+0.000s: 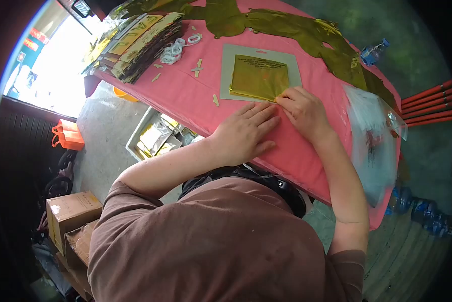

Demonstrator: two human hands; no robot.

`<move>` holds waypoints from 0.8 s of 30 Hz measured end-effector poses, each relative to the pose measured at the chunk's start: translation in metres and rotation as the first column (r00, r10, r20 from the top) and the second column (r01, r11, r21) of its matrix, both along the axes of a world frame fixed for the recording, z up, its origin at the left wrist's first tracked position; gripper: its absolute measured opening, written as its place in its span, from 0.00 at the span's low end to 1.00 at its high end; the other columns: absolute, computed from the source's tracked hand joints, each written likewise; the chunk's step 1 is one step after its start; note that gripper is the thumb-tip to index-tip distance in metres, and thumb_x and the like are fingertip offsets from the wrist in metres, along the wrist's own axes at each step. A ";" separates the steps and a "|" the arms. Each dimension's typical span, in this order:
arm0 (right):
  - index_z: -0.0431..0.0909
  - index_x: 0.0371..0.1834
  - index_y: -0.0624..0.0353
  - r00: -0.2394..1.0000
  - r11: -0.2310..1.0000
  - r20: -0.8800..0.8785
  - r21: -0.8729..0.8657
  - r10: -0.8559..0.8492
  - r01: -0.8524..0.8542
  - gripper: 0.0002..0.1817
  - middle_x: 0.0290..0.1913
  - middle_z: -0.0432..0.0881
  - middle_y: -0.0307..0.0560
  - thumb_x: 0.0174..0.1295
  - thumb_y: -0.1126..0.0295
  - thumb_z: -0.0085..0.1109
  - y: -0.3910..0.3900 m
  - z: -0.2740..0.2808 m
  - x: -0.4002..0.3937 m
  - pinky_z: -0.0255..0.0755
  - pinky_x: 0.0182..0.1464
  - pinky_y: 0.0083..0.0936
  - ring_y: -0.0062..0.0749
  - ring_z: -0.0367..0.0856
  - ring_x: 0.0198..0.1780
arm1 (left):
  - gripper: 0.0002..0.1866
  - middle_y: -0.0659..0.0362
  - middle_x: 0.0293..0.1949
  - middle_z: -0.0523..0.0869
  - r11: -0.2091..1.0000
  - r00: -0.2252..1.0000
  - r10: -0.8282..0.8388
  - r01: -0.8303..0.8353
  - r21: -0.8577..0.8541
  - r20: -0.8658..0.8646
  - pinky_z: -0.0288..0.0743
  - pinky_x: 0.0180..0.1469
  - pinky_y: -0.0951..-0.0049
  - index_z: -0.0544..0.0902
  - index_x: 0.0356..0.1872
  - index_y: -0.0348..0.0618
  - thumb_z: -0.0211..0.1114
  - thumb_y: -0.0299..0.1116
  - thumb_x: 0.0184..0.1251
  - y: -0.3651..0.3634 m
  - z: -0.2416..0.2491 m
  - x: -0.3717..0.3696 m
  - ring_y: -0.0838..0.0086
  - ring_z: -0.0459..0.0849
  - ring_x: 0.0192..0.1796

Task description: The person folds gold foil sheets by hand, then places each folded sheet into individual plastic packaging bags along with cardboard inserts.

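Note:
A folded gold foil sheet lies on a pale grey card that has a hang hole at its far edge. Small print shows near the foil's far edge. My right hand is closed at the foil's near right corner, with thumb and fingers pinching its edge. Flat on the pink table cover lies my left hand, fingers stretched out and the fingertips close to the card's near edge. It holds nothing.
Printed cards are stacked at the far left, beside white tape rings and small pale strips. Gold foil lies along the far edge. Clear plastic bags lie at right, near a plastic bottle. Cardboard boxes stand lower left.

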State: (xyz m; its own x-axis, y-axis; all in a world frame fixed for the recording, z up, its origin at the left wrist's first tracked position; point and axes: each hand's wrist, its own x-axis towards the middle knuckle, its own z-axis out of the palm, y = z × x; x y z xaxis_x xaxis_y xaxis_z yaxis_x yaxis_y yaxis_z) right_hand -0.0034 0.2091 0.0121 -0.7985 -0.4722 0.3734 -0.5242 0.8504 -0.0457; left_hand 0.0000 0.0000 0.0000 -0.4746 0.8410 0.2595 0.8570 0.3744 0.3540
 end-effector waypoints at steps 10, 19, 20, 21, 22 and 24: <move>0.76 0.27 0.58 0.997 1.000 -0.073 -0.008 0.005 -0.006 0.05 0.31 0.74 0.41 0.47 0.74 0.60 0.003 0.009 0.001 0.70 0.41 0.31 0.36 0.75 0.37 | 0.29 0.48 0.64 0.65 1.000 1.000 0.010 -0.009 0.013 -0.015 0.52 0.70 0.58 0.67 0.61 0.39 0.58 0.42 0.62 0.000 0.002 0.002 0.58 0.60 0.69; 0.75 0.23 0.56 0.992 1.000 -0.124 0.017 -0.001 0.003 0.04 0.27 0.71 0.41 0.48 0.72 0.61 0.003 0.002 0.003 0.65 0.41 0.31 0.34 0.73 0.35 | 0.28 0.48 0.64 0.66 1.000 1.000 0.010 -0.010 0.008 -0.028 0.52 0.69 0.58 0.68 0.61 0.39 0.58 0.42 0.61 0.001 0.005 0.002 0.58 0.60 0.69; 0.74 0.23 0.55 0.991 0.998 -0.133 0.068 0.002 0.007 0.04 0.27 0.71 0.40 0.48 0.72 0.60 0.002 0.002 0.001 0.65 0.42 0.31 0.34 0.74 0.35 | 0.28 0.48 0.64 0.66 1.000 1.000 0.010 -0.010 0.003 -0.027 0.52 0.69 0.58 0.68 0.61 0.39 0.58 0.42 0.61 0.000 0.005 0.002 0.58 0.60 0.69; 0.74 0.23 0.55 0.991 0.998 -0.135 0.067 0.003 0.007 0.04 0.27 0.71 0.40 0.48 0.72 0.60 0.000 0.002 0.001 0.65 0.42 0.31 0.34 0.74 0.35 | 0.28 0.48 0.64 0.66 1.000 1.000 0.010 -0.010 0.002 -0.028 0.52 0.69 0.58 0.68 0.61 0.39 0.58 0.42 0.61 0.000 0.005 0.002 0.58 0.60 0.69; 0.74 0.22 0.55 0.992 0.996 -0.124 0.086 -0.012 0.022 0.03 0.27 0.72 0.41 0.48 0.72 0.58 -0.003 0.004 0.001 0.65 0.41 0.31 0.34 0.74 0.34 | 0.28 0.48 0.64 0.66 1.000 1.000 0.008 -0.007 0.004 -0.019 0.52 0.69 0.58 0.68 0.61 0.38 0.58 0.42 0.61 0.000 0.004 0.001 0.58 0.60 0.69; 0.73 0.21 0.56 0.993 0.994 -0.113 0.105 -0.027 0.039 0.03 0.26 0.72 0.41 0.48 0.72 0.56 -0.008 0.005 0.002 0.66 0.41 0.31 0.34 0.75 0.34 | 0.28 0.48 0.64 0.66 1.000 1.000 0.004 -0.004 0.006 -0.011 0.52 0.69 0.58 0.68 0.61 0.38 0.58 0.42 0.61 0.000 0.004 0.001 0.58 0.60 0.69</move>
